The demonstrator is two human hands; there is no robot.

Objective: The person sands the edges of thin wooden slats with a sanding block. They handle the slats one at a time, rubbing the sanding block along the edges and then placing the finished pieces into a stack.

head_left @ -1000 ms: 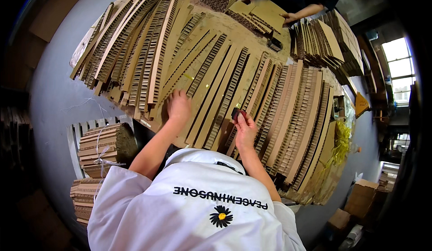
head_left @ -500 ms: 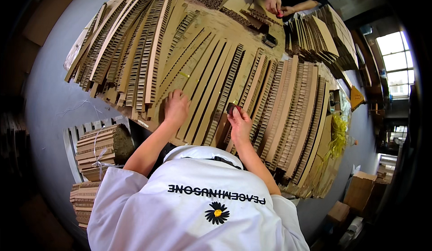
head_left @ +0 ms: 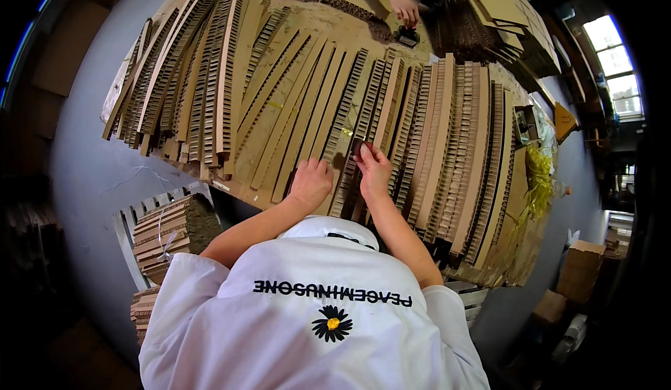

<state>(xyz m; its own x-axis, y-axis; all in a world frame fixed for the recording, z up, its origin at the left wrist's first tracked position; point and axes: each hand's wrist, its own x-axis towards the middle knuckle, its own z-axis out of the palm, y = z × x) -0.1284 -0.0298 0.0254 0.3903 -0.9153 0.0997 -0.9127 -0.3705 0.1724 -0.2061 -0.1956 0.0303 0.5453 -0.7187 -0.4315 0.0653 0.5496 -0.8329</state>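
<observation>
Rows of honeycomb cardboard strips point(head_left: 437, 149) lie side by side on the table, some with the open cells facing up and others with a flat brown face up. In my right hand point(head_left: 376, 173), a small dark-red block point(head_left: 358, 147) is pinched between thumb and fingers, just above the strips. Its underside is hidden. My left hand point(head_left: 312, 180) rests over the near part of the middle strips, fingers curled and together; whatever lies under the fingertips is hidden. A narrow gap separates the two hands.
Across the table a co-worker's hand point(head_left: 404, 7) reaches to a small black box point(head_left: 406, 36). More strips point(head_left: 192, 75) are heaped at left, cardboard sheets point(head_left: 493, 2) stacked far right. Yellow strapping point(head_left: 537, 177) hangs at the right edge. Tied bundles point(head_left: 168, 233) stand at lower left.
My left hand has moved right, closer to my right hand, which still holds the dark-red block. The co-worker's hand has come down to the black box. The view has shifted slightly.
</observation>
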